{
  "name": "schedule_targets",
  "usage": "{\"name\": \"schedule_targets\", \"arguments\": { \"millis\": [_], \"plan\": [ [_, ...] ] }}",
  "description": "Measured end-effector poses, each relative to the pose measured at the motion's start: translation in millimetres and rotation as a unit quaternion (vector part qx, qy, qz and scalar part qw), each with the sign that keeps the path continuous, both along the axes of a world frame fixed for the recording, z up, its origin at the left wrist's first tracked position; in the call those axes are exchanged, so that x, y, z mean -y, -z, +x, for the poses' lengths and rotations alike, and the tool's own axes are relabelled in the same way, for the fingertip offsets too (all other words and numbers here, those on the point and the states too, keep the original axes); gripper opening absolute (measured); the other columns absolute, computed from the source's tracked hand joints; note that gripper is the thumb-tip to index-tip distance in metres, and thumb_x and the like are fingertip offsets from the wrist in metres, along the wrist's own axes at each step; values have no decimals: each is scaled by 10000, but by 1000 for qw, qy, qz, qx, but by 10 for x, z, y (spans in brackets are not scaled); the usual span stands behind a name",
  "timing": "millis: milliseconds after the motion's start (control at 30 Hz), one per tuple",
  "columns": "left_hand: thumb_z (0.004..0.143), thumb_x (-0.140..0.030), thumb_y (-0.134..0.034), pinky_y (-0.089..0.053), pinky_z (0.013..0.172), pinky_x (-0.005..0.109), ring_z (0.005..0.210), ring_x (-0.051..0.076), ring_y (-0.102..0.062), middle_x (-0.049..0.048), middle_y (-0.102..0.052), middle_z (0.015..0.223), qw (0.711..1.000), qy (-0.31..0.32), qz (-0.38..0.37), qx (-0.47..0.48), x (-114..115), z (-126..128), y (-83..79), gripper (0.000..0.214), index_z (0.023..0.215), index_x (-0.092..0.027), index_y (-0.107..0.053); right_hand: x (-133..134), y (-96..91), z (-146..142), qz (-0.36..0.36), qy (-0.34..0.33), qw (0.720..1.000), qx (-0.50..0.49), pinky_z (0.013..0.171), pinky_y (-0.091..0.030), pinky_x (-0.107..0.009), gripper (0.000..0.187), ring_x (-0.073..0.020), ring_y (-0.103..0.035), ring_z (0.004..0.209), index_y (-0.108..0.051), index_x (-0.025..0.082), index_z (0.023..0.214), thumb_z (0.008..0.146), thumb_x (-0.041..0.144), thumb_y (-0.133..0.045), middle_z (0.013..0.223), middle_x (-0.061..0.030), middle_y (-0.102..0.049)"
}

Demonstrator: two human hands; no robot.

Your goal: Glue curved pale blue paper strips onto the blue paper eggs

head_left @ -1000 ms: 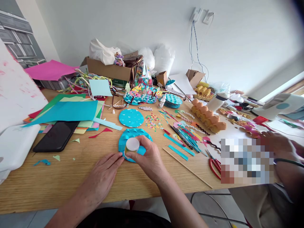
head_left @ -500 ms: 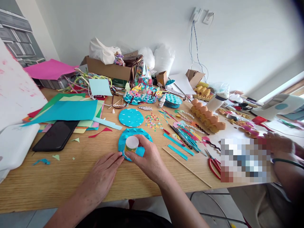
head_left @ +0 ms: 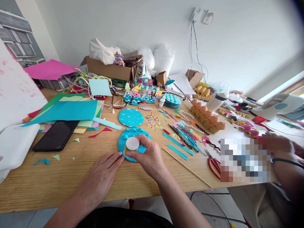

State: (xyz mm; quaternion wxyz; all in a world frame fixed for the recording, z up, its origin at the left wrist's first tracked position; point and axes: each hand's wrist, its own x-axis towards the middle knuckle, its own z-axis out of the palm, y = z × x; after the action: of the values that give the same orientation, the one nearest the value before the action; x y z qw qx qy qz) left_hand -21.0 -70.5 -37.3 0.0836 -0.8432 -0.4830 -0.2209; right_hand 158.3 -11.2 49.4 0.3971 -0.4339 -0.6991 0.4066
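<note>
With my right hand [head_left: 150, 156] I am clamping a white-ended tube [head_left: 132, 143] over the wavy blue disc [head_left: 122, 142]; its label [head_left: 127, 148] is showing print too small to read. My left hand [head_left: 105, 171], lying flat, is touching the disc's near-left edge. The wood-grained table [head_left: 71, 183] is carrying the disc; a pale wall [head_left: 142, 22] is standing beyond.

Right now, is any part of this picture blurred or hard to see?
Head view: coarse square blocks hide a patch beside the red-handled scissors; head view: the top right corner falls dark; head view: the right hand and its small round container look fairly sharp.
</note>
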Motion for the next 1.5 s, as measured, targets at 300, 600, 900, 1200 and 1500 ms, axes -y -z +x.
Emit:
{"name": "schedule_targets", "arguments": {
  "millis": [300, 600, 900, 1200, 1500],
  "plan": [
    [827, -95, -341, -488, 909, 378, 1109, 220, -552, 54, -595, 1231, 999, -12, -38, -15, 2, 1, -25, 462, 1228, -211, -541, -49, -5, -12, 31, 7, 999, -8, 545, -404, -205, 192, -123, -558, 593, -566, 205, 629, 637, 352, -689, 605, 49, -612],
    [844, -102, -321, -519, 856, 391, 1065, 243, -581, 97, -619, 1188, 999, 1, 13, -30, -2, 16, -36, 423, 1183, -149, -569, -32, 20, -19, 22, 13, 1000, 7, 542, -359, -209, 226, -119, -509, 584, -520, 202, 601, 631, 346, -692, 585, 50, -555],
    [843, -104, -329, -494, 893, 372, 1094, 224, -562, 72, -612, 1201, 1000, -9, 10, -21, 4, 16, 1, 422, 1192, -182, -552, -37, 43, -30, 34, 21, 999, 18, 541, -343, -211, 249, -116, -479, 581, -512, 202, 595, 640, 372, -686, 591, 45, -537],
    [847, -98, -321, -480, 906, 370, 1096, 217, -559, 74, -611, 1202, 1000, -8, 11, -27, 2, 8, 4, 427, 1197, -179, -550, -53, 81, -34, 53, 27, 998, 23, 518, -332, -205, 255, -108, -457, 563, -502, 195, 587, 657, 384, -659, 575, 47, -520],
    [841, -77, -317, -516, 848, 373, 1054, 231, -583, 103, -629, 1162, 998, 6, 53, -32, -3, 28, -38, 408, 1160, -123, -567, -58, 96, -42, 74, 19, 997, 15, 517, -341, -205, 226, -111, -471, 557, -512, 200, 580, 662, 359, -650, 573, 44, -545]
  ]
}}
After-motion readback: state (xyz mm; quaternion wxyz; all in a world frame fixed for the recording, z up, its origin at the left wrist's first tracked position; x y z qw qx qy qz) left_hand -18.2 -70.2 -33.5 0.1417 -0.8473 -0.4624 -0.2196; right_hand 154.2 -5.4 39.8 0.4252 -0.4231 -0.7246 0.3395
